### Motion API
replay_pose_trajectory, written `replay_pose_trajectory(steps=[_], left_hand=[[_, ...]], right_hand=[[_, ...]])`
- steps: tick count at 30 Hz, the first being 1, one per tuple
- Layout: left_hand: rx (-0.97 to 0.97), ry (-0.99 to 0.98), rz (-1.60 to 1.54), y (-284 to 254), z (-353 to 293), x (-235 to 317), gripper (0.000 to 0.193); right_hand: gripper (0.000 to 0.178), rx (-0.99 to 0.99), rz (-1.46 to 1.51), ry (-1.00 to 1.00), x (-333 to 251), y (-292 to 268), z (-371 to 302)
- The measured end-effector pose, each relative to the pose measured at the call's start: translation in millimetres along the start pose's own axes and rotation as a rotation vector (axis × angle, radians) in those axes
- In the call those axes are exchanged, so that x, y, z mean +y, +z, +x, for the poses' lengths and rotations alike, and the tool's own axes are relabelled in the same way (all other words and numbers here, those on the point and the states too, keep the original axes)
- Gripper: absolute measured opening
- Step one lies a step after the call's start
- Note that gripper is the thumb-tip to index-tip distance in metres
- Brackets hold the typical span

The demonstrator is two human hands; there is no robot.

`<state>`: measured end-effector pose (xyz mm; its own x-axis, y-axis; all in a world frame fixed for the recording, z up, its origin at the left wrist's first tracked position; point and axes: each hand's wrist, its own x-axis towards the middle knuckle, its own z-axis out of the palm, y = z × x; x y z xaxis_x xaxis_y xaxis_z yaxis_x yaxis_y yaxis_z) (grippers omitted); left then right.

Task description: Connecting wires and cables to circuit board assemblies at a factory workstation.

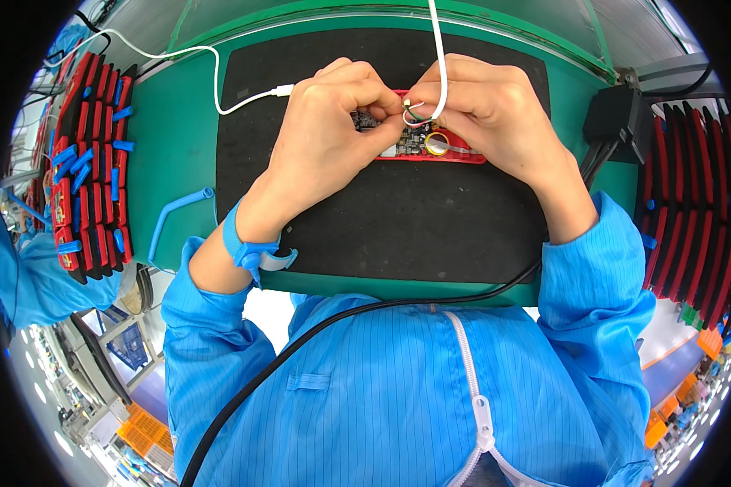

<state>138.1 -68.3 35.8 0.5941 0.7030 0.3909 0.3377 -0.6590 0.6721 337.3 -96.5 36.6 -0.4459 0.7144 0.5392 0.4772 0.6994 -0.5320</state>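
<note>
A circuit board in a red housing [467,157] lies on the black mat [357,231], partly hidden beneath both hands. A round yellow-rimmed part sits on the board. From the top edge a white cable [436,36] drops toward the board and splits into thin coloured wires [414,120] with a small pale connector [407,103]. My right hand [495,109] is closed at the cable's wire end, fingertips pinched together. Opposite it, my left hand [325,122] is closed too, thumb and finger pinched beside the connector; what they grip is hidden. A blue strap circles my left wrist.
Another white cable ends in a plug [283,91] by my left hand. Stacked red and black housings with blue pieces [97,170] stand at left; more red and black pieces [694,203] stand at right. A black box [617,118] and a blue bent tool [175,213] flank the mat.
</note>
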Motion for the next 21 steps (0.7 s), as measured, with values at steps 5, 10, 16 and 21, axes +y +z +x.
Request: replay_pose_trajectory(steps=[5, 10, 16, 21], left_hand=[[0.004, 0.002, -0.010, 0.9, -0.4, -0.1, 0.010], [0.001, -0.004, -0.022, 0.6, -0.5, -0.8, 0.011], [-0.006, -0.006, -0.021, -0.8, 0.0, 0.2, 0.011], [-0.012, 0.003, -0.012, -1.5, 0.4, -0.1, 0.011]], right_hand=[[0.016, 0.007, -0.011, 0.006, -1.5, 0.8, -0.8], [0.015, 0.006, -0.020, -0.003, -2.1, 0.1, -0.3], [0.015, -0.004, -0.056, -0.021, -4.0, -0.6, 0.6], [0.015, -0.016, -0.062, -0.021, -3.8, -1.4, 1.1]])
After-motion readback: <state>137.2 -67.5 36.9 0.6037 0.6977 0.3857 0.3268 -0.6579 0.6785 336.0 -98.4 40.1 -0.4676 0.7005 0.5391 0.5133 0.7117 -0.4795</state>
